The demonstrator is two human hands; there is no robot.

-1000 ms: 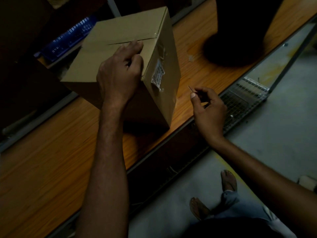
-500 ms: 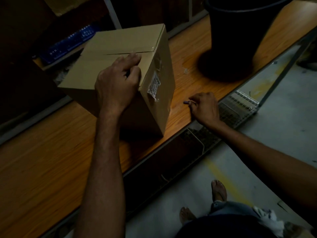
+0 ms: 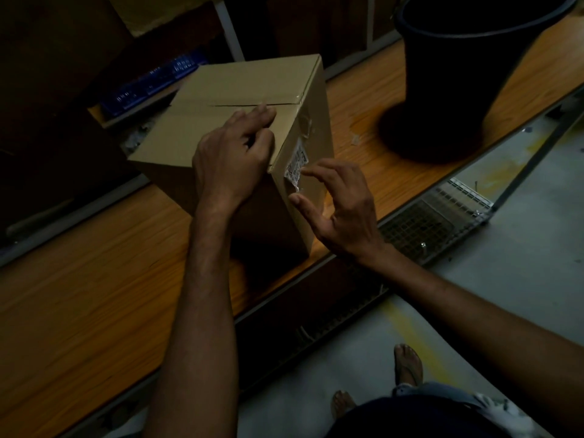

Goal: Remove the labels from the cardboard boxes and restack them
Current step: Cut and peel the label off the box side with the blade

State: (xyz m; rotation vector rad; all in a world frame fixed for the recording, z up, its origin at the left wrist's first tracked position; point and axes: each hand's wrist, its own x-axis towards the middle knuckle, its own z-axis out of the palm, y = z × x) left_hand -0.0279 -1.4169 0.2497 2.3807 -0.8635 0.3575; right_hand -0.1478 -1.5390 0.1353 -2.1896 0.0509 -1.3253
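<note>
Left hand (image 3: 230,159), loosely bent and grasping nothing, presses the cardboard box (image 3: 221,121) steady while right hand (image 3: 341,213), fingers spread and released, brackets the ragged label (image 3: 295,165), likely to peel it.

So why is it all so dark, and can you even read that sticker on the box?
Head view: dim overall, with what light there is falling mainly on the box and the table, while the background is nearly black. Head view: the sticker is too small and grainy to read. Head view: the bucket throws a heavy shadow on the table at its base.
</note>
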